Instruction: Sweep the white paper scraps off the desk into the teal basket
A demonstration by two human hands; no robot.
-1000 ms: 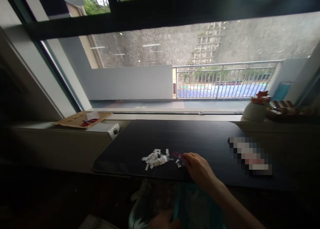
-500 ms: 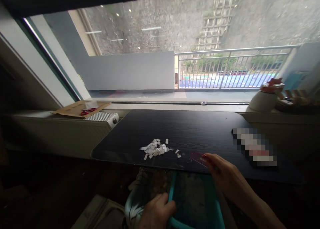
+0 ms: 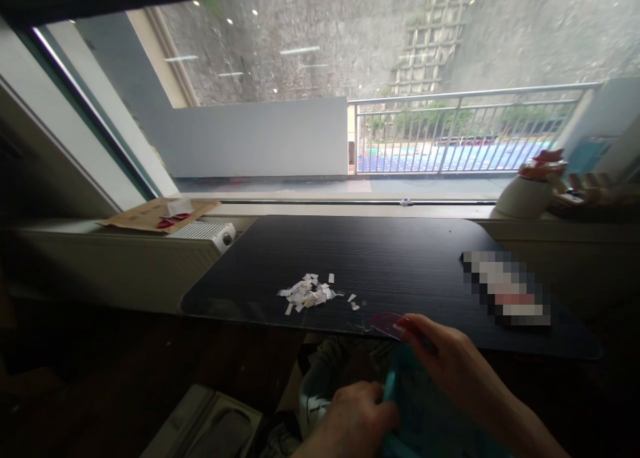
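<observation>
My left hand [image 3: 361,415] is closed around the rim of a teal bin [image 3: 425,398] below the table's front edge. Between the fingertips of my right hand [image 3: 440,345] is a thin, see-through pink plastic piece [image 3: 386,324], held low over the front edge of the black table [image 3: 360,245]. Its exact kind is unclear. To the left of that piece lies a heap of small white paper scraps [image 3: 310,293], with a few loose scraps [image 3: 354,303] between heap and hand. My right forearm hides part of the bin.
A blurred-out flat object [image 3: 505,288] lies on the table's right side. On the sill at left, red-handled scissors [image 3: 173,221] rest on a brown envelope [image 3: 125,218] by a radiator [image 3: 205,235]. A white pot [image 3: 525,195] stands at right.
My left hand and the bin have moved right, the bin now further under my right arm. My right hand has brought the pink piece slightly left and down toward the table's edge.
</observation>
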